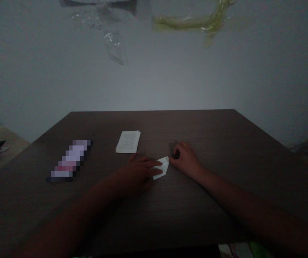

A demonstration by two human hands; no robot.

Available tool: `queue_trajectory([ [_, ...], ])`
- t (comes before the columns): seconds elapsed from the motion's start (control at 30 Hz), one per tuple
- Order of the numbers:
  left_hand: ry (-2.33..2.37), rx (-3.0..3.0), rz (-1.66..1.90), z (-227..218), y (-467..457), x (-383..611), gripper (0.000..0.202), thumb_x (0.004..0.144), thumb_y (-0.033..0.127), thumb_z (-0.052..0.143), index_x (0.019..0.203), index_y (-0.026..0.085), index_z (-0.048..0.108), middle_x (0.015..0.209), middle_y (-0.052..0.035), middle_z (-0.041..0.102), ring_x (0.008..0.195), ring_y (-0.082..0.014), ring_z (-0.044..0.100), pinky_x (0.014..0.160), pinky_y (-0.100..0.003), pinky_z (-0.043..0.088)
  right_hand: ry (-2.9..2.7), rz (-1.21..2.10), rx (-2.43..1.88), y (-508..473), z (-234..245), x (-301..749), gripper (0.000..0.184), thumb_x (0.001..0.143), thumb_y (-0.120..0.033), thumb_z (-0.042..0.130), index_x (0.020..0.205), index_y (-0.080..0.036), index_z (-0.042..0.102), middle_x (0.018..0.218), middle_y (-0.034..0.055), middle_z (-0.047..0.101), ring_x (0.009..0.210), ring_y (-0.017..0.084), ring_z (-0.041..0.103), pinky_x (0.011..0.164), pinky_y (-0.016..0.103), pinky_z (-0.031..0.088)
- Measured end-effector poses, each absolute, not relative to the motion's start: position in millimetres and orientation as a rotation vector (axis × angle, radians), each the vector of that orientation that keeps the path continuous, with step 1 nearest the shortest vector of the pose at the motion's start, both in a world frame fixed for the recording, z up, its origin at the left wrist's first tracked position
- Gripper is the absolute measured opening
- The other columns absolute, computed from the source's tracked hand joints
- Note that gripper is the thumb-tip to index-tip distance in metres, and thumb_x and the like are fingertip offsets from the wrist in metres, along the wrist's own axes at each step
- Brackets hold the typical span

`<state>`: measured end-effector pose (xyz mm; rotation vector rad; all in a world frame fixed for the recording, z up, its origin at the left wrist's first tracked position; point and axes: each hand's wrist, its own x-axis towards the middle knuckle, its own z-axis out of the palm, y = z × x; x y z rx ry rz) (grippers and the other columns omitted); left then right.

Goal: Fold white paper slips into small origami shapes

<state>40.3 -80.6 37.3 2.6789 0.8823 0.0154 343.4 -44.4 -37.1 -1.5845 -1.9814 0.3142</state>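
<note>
The head view shows 1 dark wooden table in dim light, with both forearms of the person reaching over it. The left hand lies flat, palm down. Its fingers are stretched out and rest on the left part of a small folded paper, so this hand presses and does not grasp. The folded paper lies on the table between the 2 hands, touching both. The right hand is curled, knuckles up, and its fingertips meet the right corner of the paper. If they really pinch this corner or only touch it, I cannot tell, because the picture is too dark.

Just beyond the left hand, near but apart from it, lies a stack of white sheets with fine print. Well to the left of the left hand lies a long blurred object. On the wall behind the table, high above both hands, stick pieces of clear tape and a yellowish strip.
</note>
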Motion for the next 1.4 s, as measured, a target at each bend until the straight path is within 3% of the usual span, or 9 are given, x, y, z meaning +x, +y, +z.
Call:
queue_trajectory([
  [0.23,0.948,2.640,0.015,38.1,-73.9,38.7,0.043,0.118,0.024,0.088,0.159,0.035,0.096,0.190,-0.0112,0.078,0.177,-0.0425,0.071,0.153,-0.068,0.048,-2.157,0.410,-1.124,-56.9,-31.2,350.0,0.016,0.106,-0.013,0.082,0.109,-0.028,0.079,0.116,0.0070,0.085,0.118,0.031,0.081,0.109,0.048,0.065],
  [0.37,0.967,2.618,0.004,34.0,-69.2,37.3,0.041,0.120,0.026,0.091,0.160,0.036,0.096,0.189,-0.0115,0.079,0.177,-0.0395,0.072,0.155,-0.069,0.045,-2.466,0.426,-0.880,-69.6,-22.3,350.6,0.028,0.113,-0.010,0.078,0.130,-0.028,0.091,0.131,0.0093,0.094,0.124,0.031,0.087,0.124,0.054,0.067],
  [0.5,0.948,2.627,0.033,28.5,-67.7,35.7,0.038,0.122,0.029,0.091,0.159,0.036,0.095,0.189,-0.0121,0.078,0.176,-0.0400,0.073,0.155,-0.070,0.045,-2.572,0.339,-0.927,-81.1,-12.8,348.7,0.034,0.116,-0.014,0.081,0.143,-0.029,0.094,0.145,0.0127,0.096,0.136,0.036,0.088,0.135,0.063,0.064],
  [0.8,0.941,2.653,0.135,18.8,-65.8,31.6,0.037,0.121,0.027,0.089,0.158,0.032,0.093,0.179,-0.0118,0.085,0.167,-0.0377,0.079,0.152,-0.066,0.049,-2.688,0.259,-1.100,-100.3,7.6,345.4,0.042,0.116,-0.015,0.080,0.153,-0.027,0.095,0.158,0.0169,0.093,0.143,0.042,0.089,0.133,0.065,0.066],
  [0.97,0.959,2.644,0.137,11.2,-61.5,30.6,0.039,0.121,0.025,0.088,0.159,0.035,0.093,0.181,-0.0095,0.083,0.168,-0.0366,0.078,0.153,-0.064,0.047,-2.686,0.279,-1.107,-100.0,6.5,343.9,0.040,0.117,-0.016,0.080,0.153,-0.028,0.095,0.157,0.0162,0.093,0.144,0.041,0.088,0.133,0.066,0.066],
  [1.27,0.977,2.700,0.145,21.8,-59.1,36.9,0.031,0.126,0.017,0.074,0.143,0.030,0.096,0.164,-0.0066,0.093,0.162,-0.0382,0.074,0.152,-0.065,0.043,-2.666,0.338,-1.071,-99.3,7.8,345.9,0.037,0.119,-0.016,0.078,0.150,-0.029,0.095,0.156,0.0148,0.094,0.144,0.038,0.088,0.138,0.066,0.062],
  [1.4,0.895,2.690,0.136,27.3,-58.2,30.0,0.030,0.121,0.023,0.086,0.146,0.035,0.096,0.171,-0.0055,0.090,0.166,-0.0389,0.073,0.154,-0.069,0.041,-2.653,0.335,-1.056,-99.1,5.0,345.7,0.039,0.117,-0.018,0.082,0.151,-0.030,0.094,0.157,0.0139,0.094,0.146,0.037,0.087,0.140,0.066,0.060],
])
